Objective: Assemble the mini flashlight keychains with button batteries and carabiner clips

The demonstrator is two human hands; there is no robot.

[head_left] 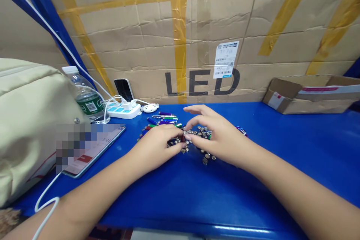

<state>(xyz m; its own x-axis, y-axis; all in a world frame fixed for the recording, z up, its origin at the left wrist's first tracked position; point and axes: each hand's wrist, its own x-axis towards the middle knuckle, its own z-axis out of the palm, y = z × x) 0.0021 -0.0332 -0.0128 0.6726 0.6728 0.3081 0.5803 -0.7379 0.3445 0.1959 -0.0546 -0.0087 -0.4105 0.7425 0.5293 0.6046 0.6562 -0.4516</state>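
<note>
Bare forearms [98, 189] nearest, reaching toward twelve o'clock. Left hand [154, 140] pinching small dark-red piece [183, 138] at centre; right hand [225, 135] just beside, closure impossible to tell. Metal pieces [207, 156] at four o'clock, pens [168, 122] at eleven. Probably light, stiff, slippery; best taken by sides.

A dark red piece [183, 137] is held between the fingertips of the left hand [182, 138] and the right hand [188, 135]. Small metal caps [207, 155] are scattered about them on the blue desk [168, 195]; colored pens [165, 119] are gathered just beyond the left hand.
</note>
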